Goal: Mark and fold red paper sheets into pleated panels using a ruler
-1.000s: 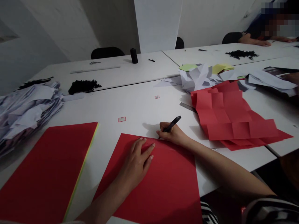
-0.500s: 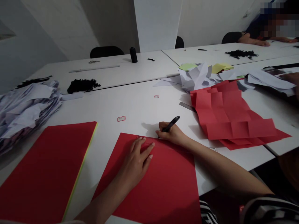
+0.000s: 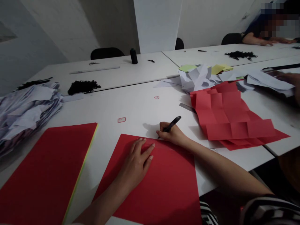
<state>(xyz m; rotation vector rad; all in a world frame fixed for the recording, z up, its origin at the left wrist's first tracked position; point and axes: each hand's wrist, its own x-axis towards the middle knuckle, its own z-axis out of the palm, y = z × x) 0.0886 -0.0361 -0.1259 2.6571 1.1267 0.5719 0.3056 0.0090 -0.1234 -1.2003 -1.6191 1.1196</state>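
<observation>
A red paper sheet (image 3: 164, 184) lies flat on the white table (image 3: 138, 106) in front of me. My left hand (image 3: 136, 162) rests palm down on its upper part, fingers spread. My right hand (image 3: 172, 135) grips a black pen (image 3: 172, 123) at the sheet's far edge, with the tip down at that edge. A metal ruler (image 3: 187, 107) lies just beyond, partly under creased red paper.
A stack of red sheets (image 3: 44, 175) over yellow lies at the left. Creased red paper (image 3: 232, 115) spreads at the right, crumpled white paper (image 3: 197, 76) behind it. A pile of white paper (image 3: 25, 109) sits far left. Black shreds (image 3: 83, 86), a black spool (image 3: 133, 55). A person's arm (image 3: 255, 40) rests at far right.
My right hand with the pen has shifted slightly left along the sheet's far edge. My left hand stays in place.
</observation>
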